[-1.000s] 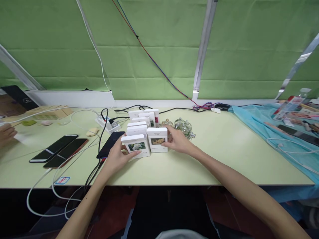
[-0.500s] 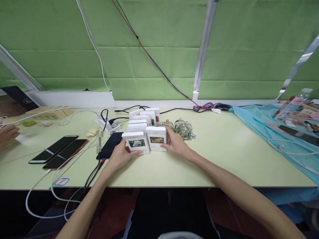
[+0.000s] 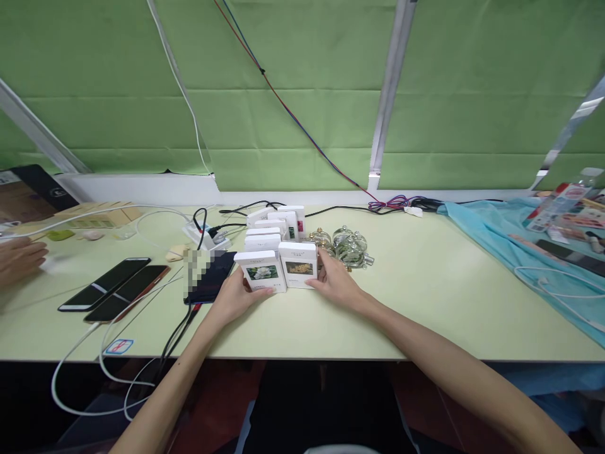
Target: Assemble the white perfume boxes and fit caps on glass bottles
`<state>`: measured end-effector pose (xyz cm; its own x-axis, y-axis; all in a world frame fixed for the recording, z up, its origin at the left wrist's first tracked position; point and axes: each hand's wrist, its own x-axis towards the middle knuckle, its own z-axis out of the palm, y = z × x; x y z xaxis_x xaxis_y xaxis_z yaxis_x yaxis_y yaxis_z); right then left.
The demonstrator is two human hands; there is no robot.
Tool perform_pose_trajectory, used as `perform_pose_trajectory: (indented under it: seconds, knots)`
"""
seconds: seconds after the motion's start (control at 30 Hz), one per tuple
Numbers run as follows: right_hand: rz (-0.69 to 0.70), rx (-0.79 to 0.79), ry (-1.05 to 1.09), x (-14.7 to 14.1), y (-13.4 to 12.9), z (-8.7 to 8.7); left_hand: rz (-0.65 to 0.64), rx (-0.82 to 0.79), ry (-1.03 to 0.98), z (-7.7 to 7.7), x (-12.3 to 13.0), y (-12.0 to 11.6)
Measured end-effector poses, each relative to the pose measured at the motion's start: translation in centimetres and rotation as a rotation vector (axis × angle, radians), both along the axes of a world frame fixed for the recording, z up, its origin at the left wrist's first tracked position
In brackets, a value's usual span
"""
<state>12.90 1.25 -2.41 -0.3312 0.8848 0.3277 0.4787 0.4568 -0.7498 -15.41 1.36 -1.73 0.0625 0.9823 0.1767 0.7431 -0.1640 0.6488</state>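
Observation:
Two small white boxes stand upright side by side near the middle of the table. My left hand [image 3: 235,295] is closed around the left side of the box with a white flower picture [image 3: 261,260], its thumb across the lower front. On the right, my right hand [image 3: 339,281] grips the box with a yellow flower picture [image 3: 298,252], thumb on its front and fingers along its side. Behind them stand several more white boxes [image 3: 263,231] in two rows. Clear glass perfume bottles [image 3: 350,247] with gold-toned parts lie in a cluster beyond my right hand.
Phones [image 3: 127,291] and a dark device [image 3: 208,280] lie to the left among cables, near a white power strip [image 3: 201,236]. Another person's hand [image 3: 21,258] is at the far left. A blue cloth [image 3: 496,230] with a bottle [image 3: 558,205] covers the right end.
The view has shifted slightly. My hands keep their hold on the two front boxes, with little movement. The other person's hand has come slightly farther into view.

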Motion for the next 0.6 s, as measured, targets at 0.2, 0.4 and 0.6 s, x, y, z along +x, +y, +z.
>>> perform_pose_trajectory:
  seconds: [0.2,0.4,0.6]
  knots:
    - [-0.037,0.045,0.039,-0.4,-0.1,-0.8,0.016,-0.013,-0.018,-0.1,0.4,0.1]
    - [-0.095,0.12,0.029,-0.8,-0.4,-1.2,0.052,0.002,0.002,-0.1,0.8,-0.1]
    - [-0.121,0.121,0.051,-1.6,-1.1,-1.6,0.095,0.071,0.085,-0.4,0.9,-0.4]
